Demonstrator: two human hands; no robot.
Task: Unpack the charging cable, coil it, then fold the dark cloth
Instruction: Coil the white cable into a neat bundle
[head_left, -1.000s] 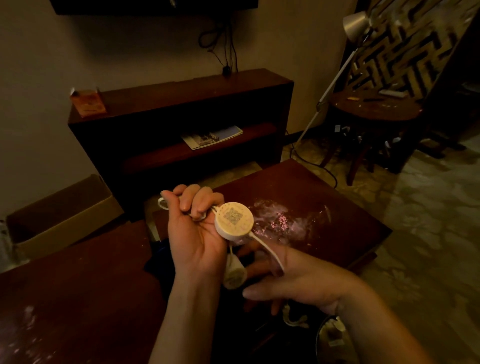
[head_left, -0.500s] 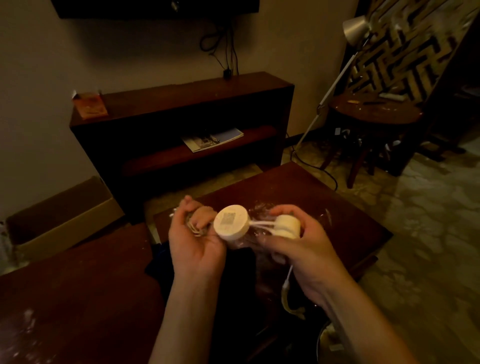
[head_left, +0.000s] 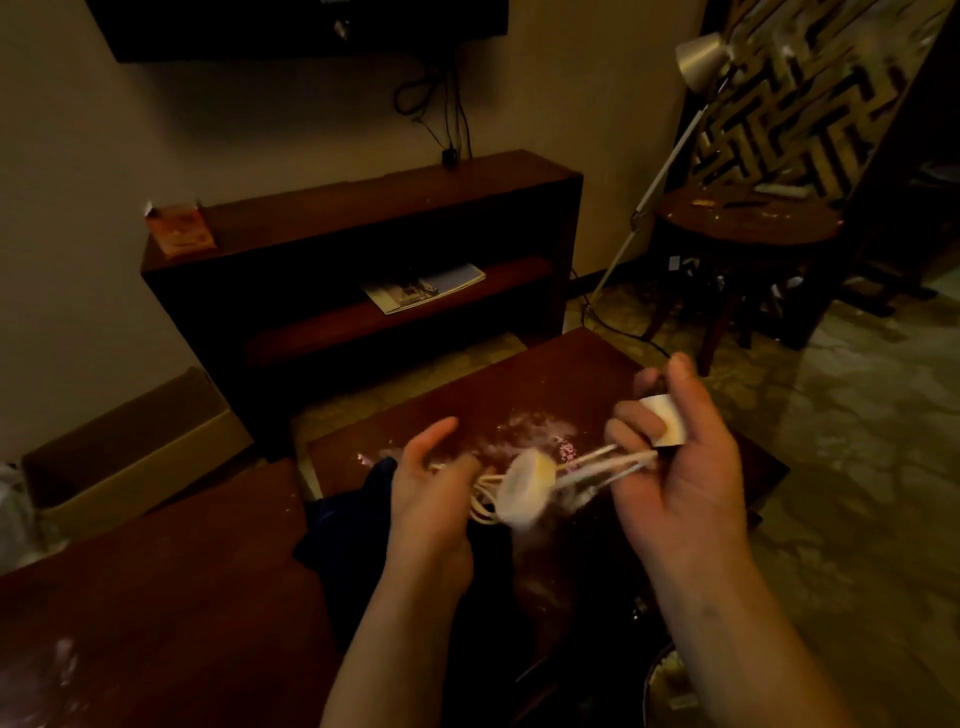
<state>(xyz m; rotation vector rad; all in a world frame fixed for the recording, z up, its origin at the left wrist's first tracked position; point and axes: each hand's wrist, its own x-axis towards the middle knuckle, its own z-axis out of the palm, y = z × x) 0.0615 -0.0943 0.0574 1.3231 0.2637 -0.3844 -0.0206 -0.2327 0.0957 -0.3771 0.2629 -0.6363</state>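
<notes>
1. Two bare hands in view: left hand and right hand, uncovered from fingertips to wrist.
2. Left forearm bare along the whole visible length, down to the lower edge of the view; slim in look.
3. Right forearm bare as well; broader in look, with a few faint small dark marks on the upper side.
4. Fingers bare; nails too blurred to judge.
5. Contours somewhat soft in the dim yellowish light.

Head-worn wide view looks forward and down, close over a table
</notes>
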